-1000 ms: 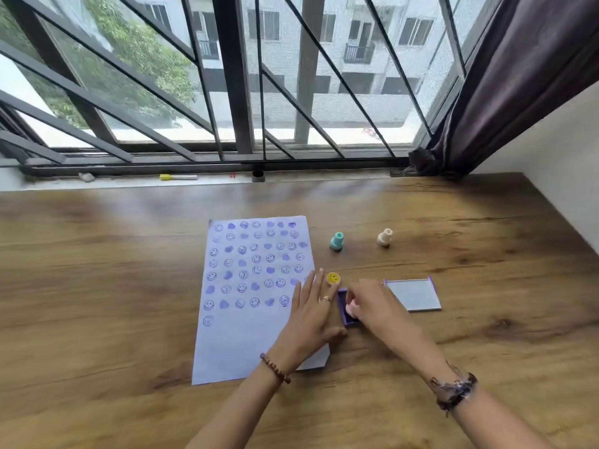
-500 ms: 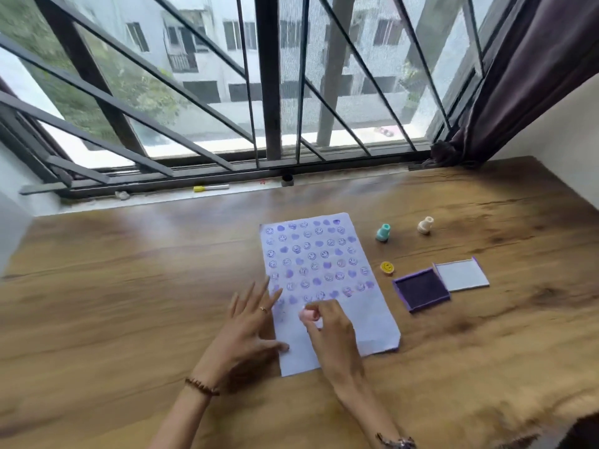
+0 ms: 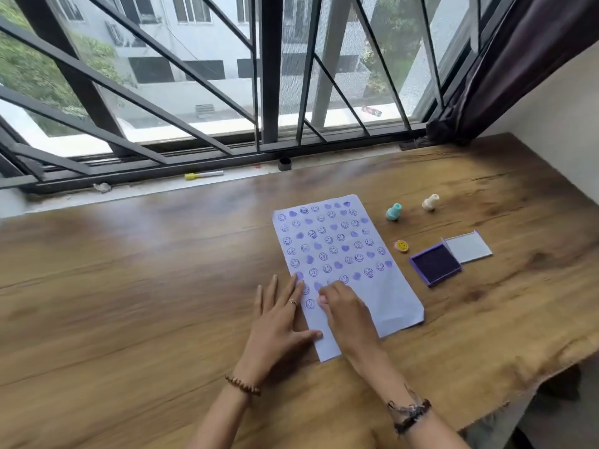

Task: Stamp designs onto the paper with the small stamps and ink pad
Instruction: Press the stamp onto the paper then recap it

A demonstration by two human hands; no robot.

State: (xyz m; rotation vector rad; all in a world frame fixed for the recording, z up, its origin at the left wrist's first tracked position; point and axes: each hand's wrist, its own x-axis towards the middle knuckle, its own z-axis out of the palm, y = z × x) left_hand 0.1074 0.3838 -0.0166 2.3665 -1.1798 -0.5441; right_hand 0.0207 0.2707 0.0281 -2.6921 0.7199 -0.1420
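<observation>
Wooden tabletop [image 3: 129,303] carries the paper [image 3: 372,296], the landmark here. At the paper's near-left edge the left hand [image 3: 278,322] lies flat, fingers [image 3: 296,286] spread apart, pinning the sheet. Beside it, over the paper's near half, the right hand [image 3: 345,311] has its fingers bunched together on a pink stamp [image 3: 321,299], barely visible and pressed to the sheet below the purple prints. Right of the paper sits the open ink pad [image 3: 435,264], then the yellow stamp [image 3: 401,245]. Farther, beyond the paper's far-right corner, stand the teal stamp [image 3: 393,212] and cream stamp [image 3: 430,202].
</observation>
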